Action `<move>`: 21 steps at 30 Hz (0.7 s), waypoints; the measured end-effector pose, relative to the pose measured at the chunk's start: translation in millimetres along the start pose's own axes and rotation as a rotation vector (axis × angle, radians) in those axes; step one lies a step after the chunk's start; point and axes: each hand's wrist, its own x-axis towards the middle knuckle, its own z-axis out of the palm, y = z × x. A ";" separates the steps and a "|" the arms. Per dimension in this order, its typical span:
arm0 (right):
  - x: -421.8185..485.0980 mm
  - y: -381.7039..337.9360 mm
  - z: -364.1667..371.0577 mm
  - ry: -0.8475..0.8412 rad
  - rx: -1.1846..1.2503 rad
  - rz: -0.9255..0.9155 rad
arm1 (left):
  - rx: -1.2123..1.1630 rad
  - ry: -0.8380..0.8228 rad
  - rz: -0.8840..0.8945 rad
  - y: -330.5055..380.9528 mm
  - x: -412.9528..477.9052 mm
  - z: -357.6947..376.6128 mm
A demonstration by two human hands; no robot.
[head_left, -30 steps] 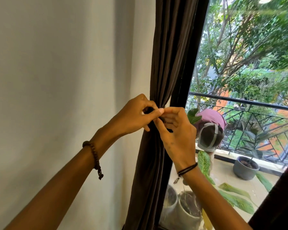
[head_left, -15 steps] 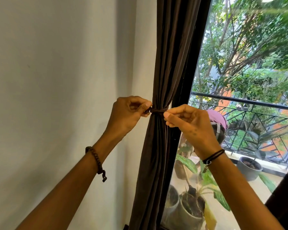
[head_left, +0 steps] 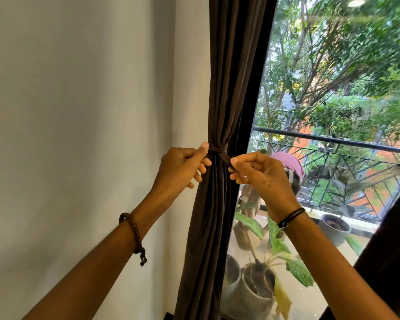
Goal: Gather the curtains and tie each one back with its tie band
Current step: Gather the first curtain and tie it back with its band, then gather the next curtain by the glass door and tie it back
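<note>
The left hand (head_left: pixel 183 168) pinches one end of the thin dark brown cloth tie band (head_left: pixel 218 151). The right hand (head_left: pixel 264 177) pinches the other end. The band goes round the long dark brown curtain (head_left: pixel 226 88), bunched up beside the big glass window (head_left: pixel 333 112). This looks like the knot step. Next, I think both hands must pull apart to make it tight.

A gathered curtain (head_left: pixel 219 88) hangs between a wall (head_left: pixel 79 112) on its left and a window (head_left: pixel 333 93) on its right. A tie band (head_left: pixel 218 150) wraps around its middle. 2 hands pinch the band: the left hand (head_left: pixel 179 167) at the curtain's left edge, the right hand (head_left: pixel 261 174) at its right. Behind the glass, potted plants (head_left: pixel 255 289) stand in front of a railing (head_left: pixel 333 140).
</note>
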 end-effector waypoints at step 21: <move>-5.3 -67.4 -186.0 0.347 -0.497 -0.142 | -0.080 -0.332 0.371 121.1 33.8 205.9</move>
